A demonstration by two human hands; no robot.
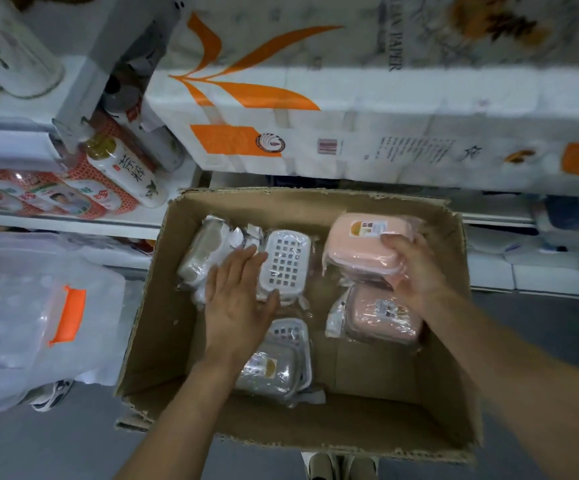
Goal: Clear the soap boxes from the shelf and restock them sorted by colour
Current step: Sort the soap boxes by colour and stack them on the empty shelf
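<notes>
The right hand (pixel 416 268) has its fingers and thumb curled around a pink soap box (pixel 360 245) wrapped in clear plastic. It holds the box up at about 1 o'clock in the cardboard box (pixel 163 306). A second pink soap box (pixel 385 317) lies just under it, at 3 o'clock.

The left hand (pixel 238 299) is flat, with straight fingers that grip nothing. The fingers lie on a white soap box (pixel 286 261) with square holes, near the middle of the carton. At 10 o'clock a grey-white soap box (pixel 200 251) leans beside the fingertips. At 6 o'clock a grey soap box (pixel 270 368) lies by the wrist.

Behind the carton, at 12 o'clock, big toilet paper packs (pixel 350 116) with orange leaves sit on the shelf (pixel 73 221). At 9 o'clock sits a clear plastic bin (pixel 14 306) with an orange clip.
</notes>
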